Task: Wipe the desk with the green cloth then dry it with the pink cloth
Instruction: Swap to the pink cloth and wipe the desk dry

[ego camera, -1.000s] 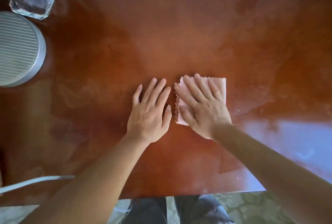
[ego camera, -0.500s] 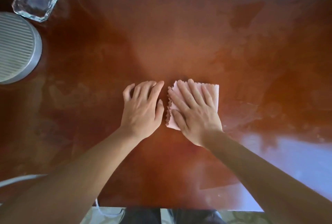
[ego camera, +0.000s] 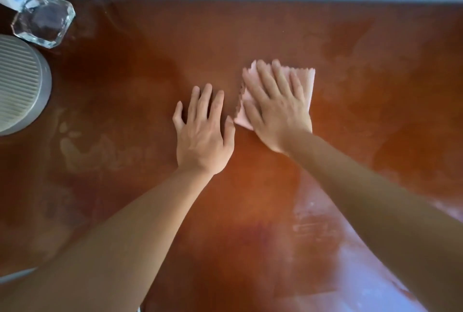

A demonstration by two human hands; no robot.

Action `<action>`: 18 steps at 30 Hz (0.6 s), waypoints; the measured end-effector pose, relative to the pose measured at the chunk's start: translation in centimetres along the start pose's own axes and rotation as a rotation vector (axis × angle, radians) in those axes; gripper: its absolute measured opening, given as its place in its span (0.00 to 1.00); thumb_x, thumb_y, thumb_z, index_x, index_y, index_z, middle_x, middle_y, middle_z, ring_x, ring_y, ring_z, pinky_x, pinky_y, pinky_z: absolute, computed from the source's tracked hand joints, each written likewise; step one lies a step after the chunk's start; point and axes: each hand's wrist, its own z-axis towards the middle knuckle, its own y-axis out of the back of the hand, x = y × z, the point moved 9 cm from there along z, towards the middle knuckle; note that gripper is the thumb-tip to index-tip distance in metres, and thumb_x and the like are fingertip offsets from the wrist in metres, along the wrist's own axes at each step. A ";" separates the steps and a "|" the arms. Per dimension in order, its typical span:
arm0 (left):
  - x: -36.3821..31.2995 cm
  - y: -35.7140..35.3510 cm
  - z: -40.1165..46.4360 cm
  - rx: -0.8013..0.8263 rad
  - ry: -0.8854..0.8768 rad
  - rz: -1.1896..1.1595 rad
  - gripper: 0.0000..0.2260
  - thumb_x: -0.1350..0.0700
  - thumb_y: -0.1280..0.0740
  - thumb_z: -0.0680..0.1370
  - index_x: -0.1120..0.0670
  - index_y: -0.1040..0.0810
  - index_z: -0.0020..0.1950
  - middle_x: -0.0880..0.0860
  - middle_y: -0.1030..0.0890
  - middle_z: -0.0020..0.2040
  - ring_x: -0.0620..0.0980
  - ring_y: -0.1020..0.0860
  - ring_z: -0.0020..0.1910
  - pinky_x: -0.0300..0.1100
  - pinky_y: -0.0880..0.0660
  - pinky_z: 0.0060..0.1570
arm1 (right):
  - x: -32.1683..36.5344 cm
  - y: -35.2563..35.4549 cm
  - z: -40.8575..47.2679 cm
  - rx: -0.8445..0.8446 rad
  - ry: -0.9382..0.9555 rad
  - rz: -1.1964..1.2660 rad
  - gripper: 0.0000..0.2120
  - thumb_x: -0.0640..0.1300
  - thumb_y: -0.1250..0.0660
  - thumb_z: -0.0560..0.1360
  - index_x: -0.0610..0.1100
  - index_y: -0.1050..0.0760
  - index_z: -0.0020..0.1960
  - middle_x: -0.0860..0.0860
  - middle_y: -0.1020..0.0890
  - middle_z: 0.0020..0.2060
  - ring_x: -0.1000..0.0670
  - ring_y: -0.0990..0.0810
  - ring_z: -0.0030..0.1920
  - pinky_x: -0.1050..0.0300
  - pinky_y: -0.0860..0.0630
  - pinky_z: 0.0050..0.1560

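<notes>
while the right hand (ego camera: 276,109) presses the folded pink cloth (ego camera: 307,84) flat against the middle of the wooden desk (ego camera: 250,31) with straight, spread fingers, nothing actually grips the cloth, so it could bunch or slide out from under the palm on a fast stroke. the left hand (ego camera: 201,134) lies flat and empty on the desk just beside it, and may smear the part it touches. cloudy streaks show at the left and right, so patches could be missed. a wide sweep leftward risks knocking the glass dish (ego camera: 43,20) or the ribbed round device (ego camera: 17,84). no green cloth is in view.
</notes>
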 end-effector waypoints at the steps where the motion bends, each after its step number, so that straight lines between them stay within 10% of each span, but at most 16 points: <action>1: -0.1 0.0 -0.1 -0.007 -0.002 -0.001 0.24 0.46 0.48 0.84 0.54 0.34 0.79 0.55 0.37 0.81 0.55 0.43 0.81 0.60 0.48 0.77 | 0.5 -0.4 -1.3 0.010 0.029 -0.013 0.30 0.59 0.62 0.84 0.52 0.53 0.84 0.48 0.50 0.84 0.44 0.56 0.83 0.41 0.58 0.81; 18: -0.2 0.2 0.0 -0.060 -0.012 0.003 0.23 0.47 0.45 0.83 0.55 0.30 0.77 0.56 0.33 0.79 0.57 0.38 0.80 0.62 0.44 0.76 | -2.6 2.7 10.7 0.002 -0.048 0.001 0.30 0.60 0.61 0.84 0.54 0.55 0.84 0.49 0.53 0.84 0.44 0.58 0.83 0.42 0.61 0.80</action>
